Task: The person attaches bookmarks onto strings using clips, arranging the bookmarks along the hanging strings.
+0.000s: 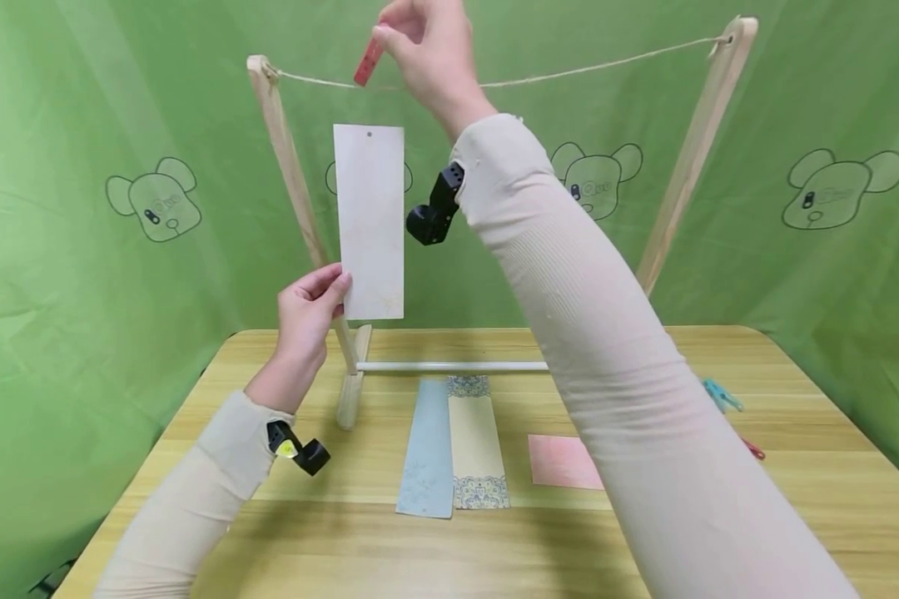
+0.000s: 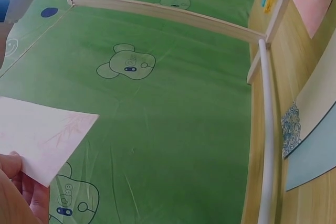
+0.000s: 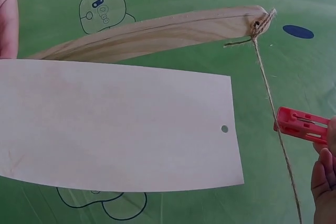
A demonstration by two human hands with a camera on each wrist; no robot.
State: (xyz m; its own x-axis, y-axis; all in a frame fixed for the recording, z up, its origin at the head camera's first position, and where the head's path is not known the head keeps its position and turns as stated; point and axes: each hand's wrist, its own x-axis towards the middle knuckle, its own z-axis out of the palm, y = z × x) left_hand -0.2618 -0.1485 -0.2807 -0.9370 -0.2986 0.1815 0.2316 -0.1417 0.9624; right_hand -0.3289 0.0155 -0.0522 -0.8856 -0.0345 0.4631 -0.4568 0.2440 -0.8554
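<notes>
My left hand (image 1: 309,312) pinches the lower left edge of a white bookmark (image 1: 370,216), a tall paper card with a small hole near its top. The card hangs upright below a twine line (image 1: 607,65), apart from it. Above the line, my right hand (image 1: 434,50) pinches a red clothespin (image 1: 369,62) by its upper end. In the right wrist view the clothespin (image 3: 300,123) reaches the twine (image 3: 268,87); whether it grips the twine I cannot tell. The left wrist view shows faint pink leaves on the card (image 2: 47,135).
Wooden posts (image 1: 288,158) hold the twine, joined below by a white bar (image 1: 449,366). On the table (image 1: 300,532) lie a blue bookmark (image 1: 429,449), a cream patterned one (image 1: 478,441) and a pink one (image 1: 565,462). Teal clothespins (image 1: 722,395) and a red one (image 1: 752,449) lie right.
</notes>
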